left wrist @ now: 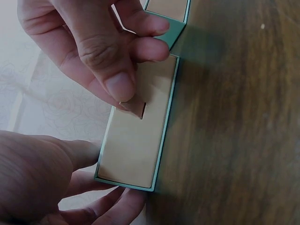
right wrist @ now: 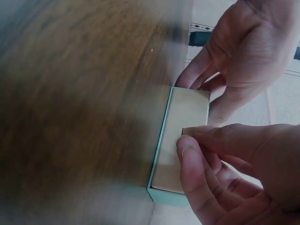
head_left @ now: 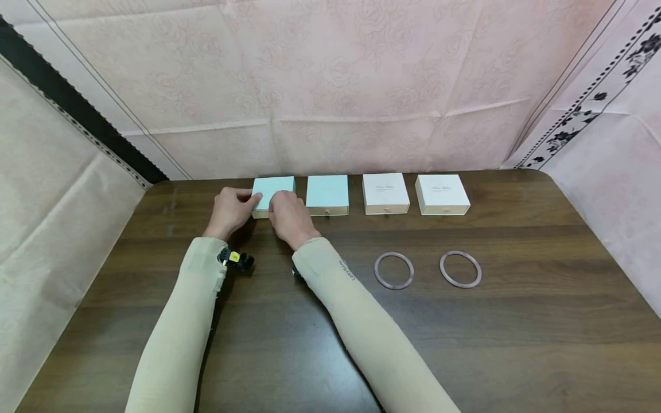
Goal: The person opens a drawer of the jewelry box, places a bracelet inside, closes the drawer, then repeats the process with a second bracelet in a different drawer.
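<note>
At the far left of the row stands a turquoise drawer box (head_left: 273,184), with a cream drawer front (left wrist: 133,145) that sits within the turquoise sleeve. My left hand (head_left: 230,211) holds this box by its left end, with the thumb on the top side and the fingers around the end. Between thumb and forefinger my right hand (head_left: 291,217) pinches the small brown pull tab (left wrist: 135,107) at the middle of the drawer front. The inside of the box is hidden.
Right of it in the row stand a second turquoise box (head_left: 327,192), a white box (head_left: 385,190) and another white box (head_left: 441,192). Two pale purple bangles (head_left: 379,275) (head_left: 477,275) lie on the wooden table (head_left: 516,344). Patterned cloth (head_left: 330,69) hangs behind.
</note>
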### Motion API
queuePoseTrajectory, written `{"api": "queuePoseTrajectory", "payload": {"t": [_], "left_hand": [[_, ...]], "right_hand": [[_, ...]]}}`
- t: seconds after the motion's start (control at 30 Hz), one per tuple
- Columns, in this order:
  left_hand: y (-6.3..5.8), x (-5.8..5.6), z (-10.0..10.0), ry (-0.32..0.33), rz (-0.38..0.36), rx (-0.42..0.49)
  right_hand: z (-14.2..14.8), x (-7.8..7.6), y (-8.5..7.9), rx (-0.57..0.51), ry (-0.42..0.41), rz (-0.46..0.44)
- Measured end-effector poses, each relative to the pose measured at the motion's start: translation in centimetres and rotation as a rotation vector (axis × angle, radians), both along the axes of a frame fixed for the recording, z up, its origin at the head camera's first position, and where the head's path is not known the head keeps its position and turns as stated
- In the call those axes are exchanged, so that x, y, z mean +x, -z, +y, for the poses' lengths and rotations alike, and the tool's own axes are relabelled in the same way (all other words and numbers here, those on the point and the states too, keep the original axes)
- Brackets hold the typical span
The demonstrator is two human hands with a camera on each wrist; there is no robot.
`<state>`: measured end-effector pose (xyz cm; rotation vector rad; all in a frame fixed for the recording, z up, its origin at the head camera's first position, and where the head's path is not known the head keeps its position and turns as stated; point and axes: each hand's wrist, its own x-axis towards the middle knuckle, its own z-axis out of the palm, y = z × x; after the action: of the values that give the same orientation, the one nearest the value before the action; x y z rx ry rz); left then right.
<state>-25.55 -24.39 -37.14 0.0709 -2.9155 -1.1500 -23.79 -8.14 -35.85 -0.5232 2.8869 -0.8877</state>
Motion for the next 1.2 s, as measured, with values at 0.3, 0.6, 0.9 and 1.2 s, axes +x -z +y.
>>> {"api": "queuePoseTrajectory", "payload": {"t": [0.3,0.6,0.9,1.2], "left_hand": [[-0.1,0.1,0.1,0.005,-0.002,0.0],[-0.2,0.1,0.2,0.004,0.002,-0.004],[0.1,0.2,0.3,-0.011,-0.002,-0.023],[-0.1,0.4,0.4,-0.03,-0.021,-0.028]], "right_hand": [[0.0,-0.1,0.1,-0.006,-0.008,0.004],[0.3,0.2,0.2,-0.018,-0.021,0.014],[1.1,1.1,-0.6,-0.056,-0.027,0.072],[2.1,2.2,-1.7,-0.084,-0.013,0.054]]}}
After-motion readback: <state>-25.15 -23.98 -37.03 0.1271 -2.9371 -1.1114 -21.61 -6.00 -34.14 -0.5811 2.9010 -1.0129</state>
